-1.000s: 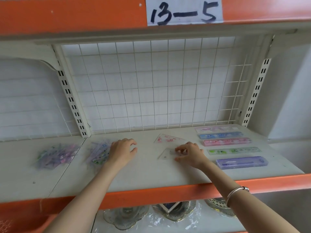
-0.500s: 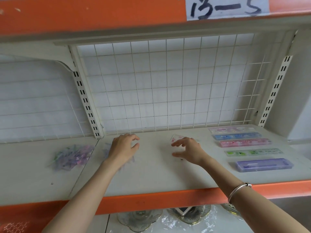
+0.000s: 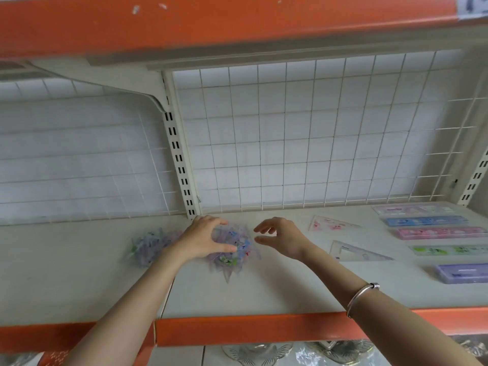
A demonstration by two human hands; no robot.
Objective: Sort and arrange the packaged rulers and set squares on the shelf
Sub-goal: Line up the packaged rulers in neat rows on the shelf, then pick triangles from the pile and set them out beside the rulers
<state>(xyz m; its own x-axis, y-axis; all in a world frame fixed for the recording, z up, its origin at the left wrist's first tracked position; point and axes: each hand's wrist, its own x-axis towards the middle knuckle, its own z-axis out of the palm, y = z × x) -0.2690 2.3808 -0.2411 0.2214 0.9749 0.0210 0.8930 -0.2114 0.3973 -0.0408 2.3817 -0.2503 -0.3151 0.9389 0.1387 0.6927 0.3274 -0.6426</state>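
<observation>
1. Shelf (image 3: 290,291): a pale board with an orange front lip, backed by a wire grid (image 3: 290,141); it is carrying every item listed below
2. Heap of set squares (image 3: 237,257): clear packets with coloured print, lying tangled at the middle of the shelf, just right of the slotted upright (image 3: 179,159); corners are sticking out all ways, so this is probably unsorted stock
3. Left hand (image 3: 200,240): its grip is clamping the heap's left side, fingers curling over the far edge and thumb pressing on top, likely steadying the packets so that one can be drawn off
4. Right hand (image 3: 282,237): its grip is standing apart and holding nothing; it is hovering just beside the heap's right edge, apparently not touching, and seems to be readying to pinch out a single packet
5. Second heap (image 3: 148,247): lying left of the upright, with no hand on it, awaiting its turn
6. Pink set square (image 3: 330,224), far, and clear set square (image 3: 356,253), near: lying flat and apart, right of the hands, seemingly beginning a sorted row
7. Lilac ruler (image 3: 414,209), blue ruler (image 3: 425,221), pink ruler (image 3: 441,233), green ruler (image 3: 449,250), purple ruler (image 3: 462,273): lying parallel, far to near, at the right end; this group is looking arranged already
</observation>
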